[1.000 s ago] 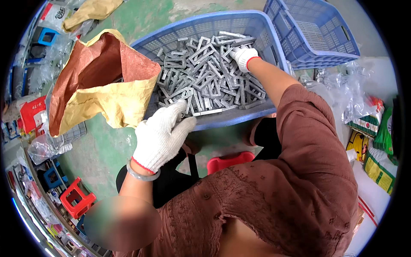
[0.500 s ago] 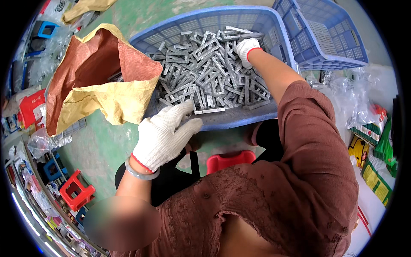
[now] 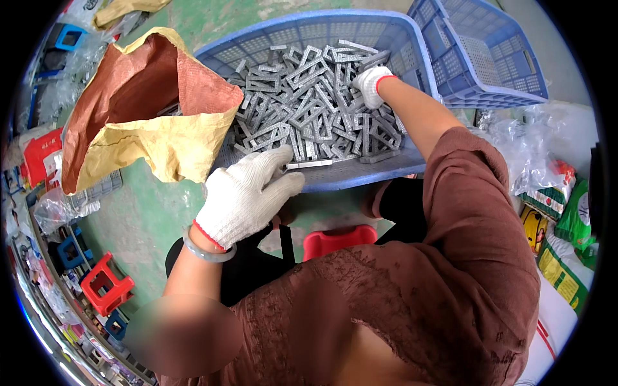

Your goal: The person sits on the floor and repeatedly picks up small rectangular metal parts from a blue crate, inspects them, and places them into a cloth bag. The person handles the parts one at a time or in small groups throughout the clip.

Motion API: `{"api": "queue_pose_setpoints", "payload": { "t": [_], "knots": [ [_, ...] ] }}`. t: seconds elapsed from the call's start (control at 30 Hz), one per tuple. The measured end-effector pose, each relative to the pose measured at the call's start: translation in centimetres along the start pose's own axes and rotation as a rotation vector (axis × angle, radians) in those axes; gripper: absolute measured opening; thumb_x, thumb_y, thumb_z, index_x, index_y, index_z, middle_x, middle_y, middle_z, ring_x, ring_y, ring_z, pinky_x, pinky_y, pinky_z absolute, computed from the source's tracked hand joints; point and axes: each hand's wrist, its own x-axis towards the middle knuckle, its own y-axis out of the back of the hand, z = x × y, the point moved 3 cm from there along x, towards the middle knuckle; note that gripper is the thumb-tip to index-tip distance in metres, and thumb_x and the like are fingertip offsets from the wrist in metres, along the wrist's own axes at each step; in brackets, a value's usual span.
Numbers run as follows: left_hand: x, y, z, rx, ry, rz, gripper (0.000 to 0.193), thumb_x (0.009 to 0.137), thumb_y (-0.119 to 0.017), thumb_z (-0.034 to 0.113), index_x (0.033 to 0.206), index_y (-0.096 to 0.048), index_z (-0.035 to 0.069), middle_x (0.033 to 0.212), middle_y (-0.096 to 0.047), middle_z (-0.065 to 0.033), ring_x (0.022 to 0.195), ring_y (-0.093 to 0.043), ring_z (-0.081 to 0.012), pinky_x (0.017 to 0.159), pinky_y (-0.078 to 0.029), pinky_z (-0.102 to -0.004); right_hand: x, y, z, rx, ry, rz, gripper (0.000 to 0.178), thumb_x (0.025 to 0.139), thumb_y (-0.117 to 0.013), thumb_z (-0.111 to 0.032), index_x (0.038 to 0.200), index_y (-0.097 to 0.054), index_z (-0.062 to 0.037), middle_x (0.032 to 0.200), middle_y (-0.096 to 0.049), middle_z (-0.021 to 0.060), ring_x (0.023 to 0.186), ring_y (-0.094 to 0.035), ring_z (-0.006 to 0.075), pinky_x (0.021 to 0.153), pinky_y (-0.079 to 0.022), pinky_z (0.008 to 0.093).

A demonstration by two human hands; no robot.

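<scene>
A blue plastic basket (image 3: 360, 183) holds a heap of grey metal frame-like pieces (image 3: 315, 103), many of them rectangular or U-shaped. My right hand (image 3: 372, 87), in a white knitted glove, reaches into the basket's right part. Its fingers are curled down against the pieces, and whatever they grip is hidden beneath them. Just beyond it lies a darker grey piece (image 3: 374, 60). My left hand (image 3: 241, 196), gloved too, hovers by the near left rim with thumb and forefinger apart and nothing visible between them. Near its fingertips a lone bar-shaped piece (image 3: 309, 165) lies along the heap's front.
Left of the basket stands an open woven sack (image 3: 161, 148), yellow outside and reddish inside. A second blue basket (image 3: 496, 96) adjoins at the far right. Red stools (image 3: 106, 283), plastic bags (image 3: 528, 148) and printed packages (image 3: 560, 270) lie around the green floor (image 3: 148, 219).
My right hand has drawn slightly nearer, away from the darker piece at the far side. My left hand stays about where it was. The whole view has shifted a little.
</scene>
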Motion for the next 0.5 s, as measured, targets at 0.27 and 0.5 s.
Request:
{"api": "queue_pose_setpoints", "payload": {
  "t": [0.27,0.5],
  "knots": [
    [-0.2,0.7,-0.3,-0.009,0.038,-0.050,0.032,0.088,-0.066,0.031,0.110,-0.066,0.008,0.086,-0.067,-0.0100,0.079,-0.064,-0.0211,0.071,-0.050,-0.0327,-3.6,-0.1,0.5,0.470,0.023,0.152,0.053,0.065,-0.068,-0.014,0.115,-0.063,0.0031,0.104,-0.070,0.0194,0.097,-0.068,0.0321,0.084,-0.054,0.0402],
    [0.5,0.6,-1.3,-0.083,0.032,0.188,0.056,0.085,-0.060,0.052,0.119,-0.063,0.008,0.094,-0.071,-0.0091,0.090,-0.068,-0.0255,0.082,-0.050,-0.0344,-7.6,2.7,0.7,1.592,0.635,0.147,0.020,0.074,-0.062,-0.003,0.094,-0.063,0.0002,0.076,-0.063,0.0063,0.065,-0.059,0.0150,0.063,-0.051,0.0309]
  ]
}}
